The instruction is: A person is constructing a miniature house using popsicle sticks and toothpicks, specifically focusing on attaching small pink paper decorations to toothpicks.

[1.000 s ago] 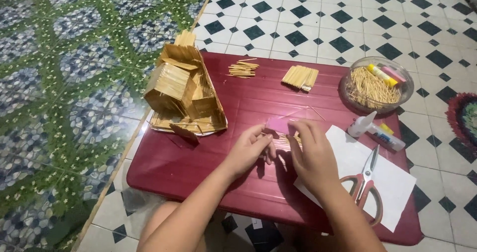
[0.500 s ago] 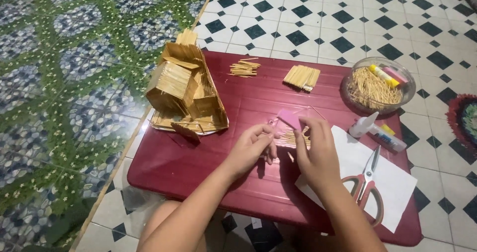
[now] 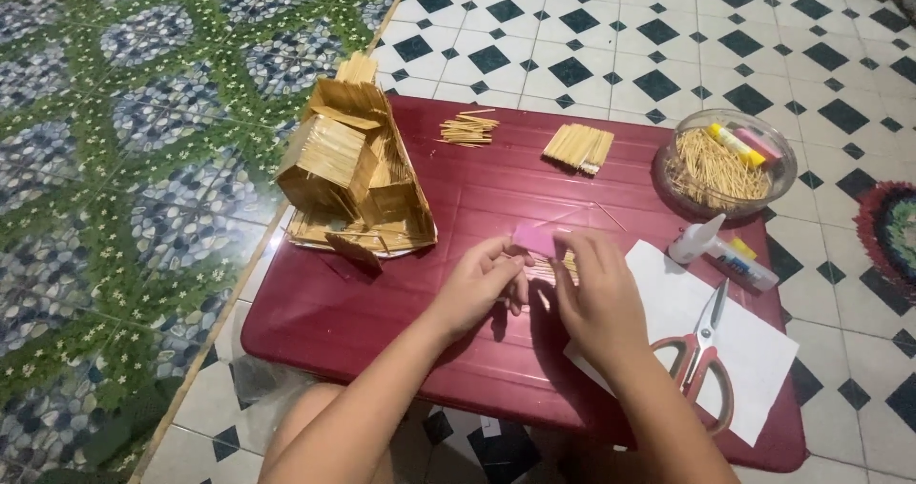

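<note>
My left hand (image 3: 477, 288) and my right hand (image 3: 596, 298) meet over the middle of a low red table (image 3: 382, 322). Between their fingertips they hold a small pink block (image 3: 534, 239) against a flat row of thin wooden sticks (image 3: 556, 269) lying on the table. The sticks are mostly hidden under my fingers. Both hands rest close to the tabletop, thumbs facing each other.
A house model of wooden sticks (image 3: 353, 174) stands at the table's left. Behind are a loose stick pile (image 3: 468, 129) and a stick panel (image 3: 578, 147). At the right: a clear bowl of sticks (image 3: 722, 166), a glue bottle (image 3: 718, 248), red-handled scissors (image 3: 701, 355) on white paper (image 3: 754, 350).
The pink block has shifted slightly between my fingertips, and both hands have closed in tighter over the row of sticks. Nothing else on the table has moved.
</note>
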